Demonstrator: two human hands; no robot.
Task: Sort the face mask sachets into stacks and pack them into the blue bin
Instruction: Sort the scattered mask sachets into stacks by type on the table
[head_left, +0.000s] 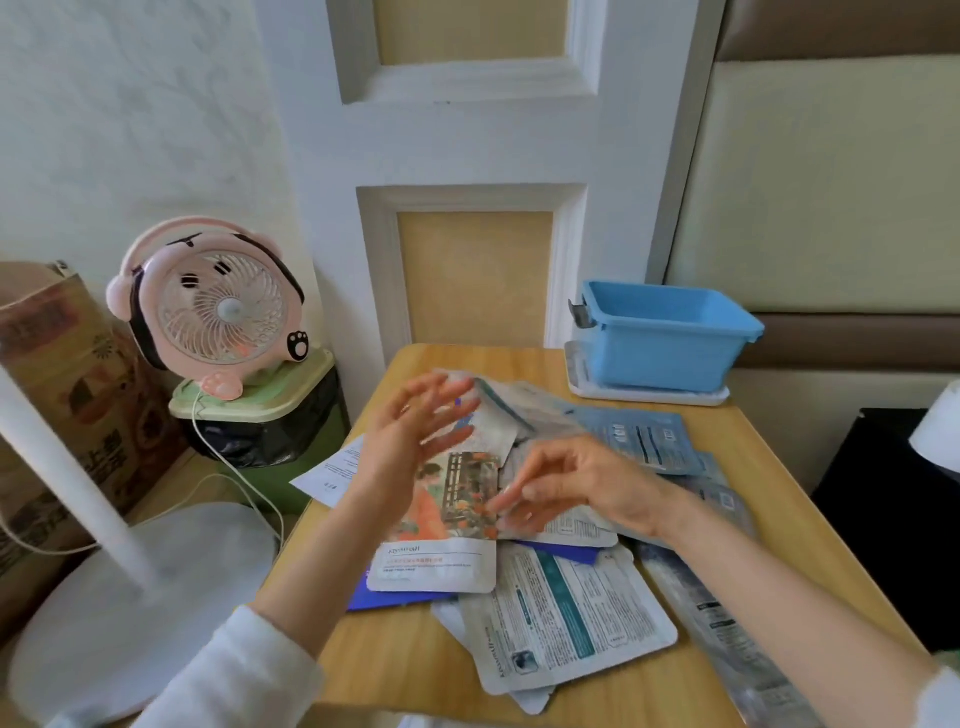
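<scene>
Sachets: we find them in a loose, overlapping heap across the wooden table (415, 660), the illustrated sachet (441, 525) uppermost.
Blue bin (660, 338): far right corner of the table, on a white tray; looks empty.
Left hand (410, 441): raised, fingers spread, holding nothing.
Right hand (576, 488): fingertips curled onto the illustrated sachet's edge; grasp unconfirmed, blurred.
Advice: we recommend lifting one sachet at a time and stacking like designs squarely.
</scene>
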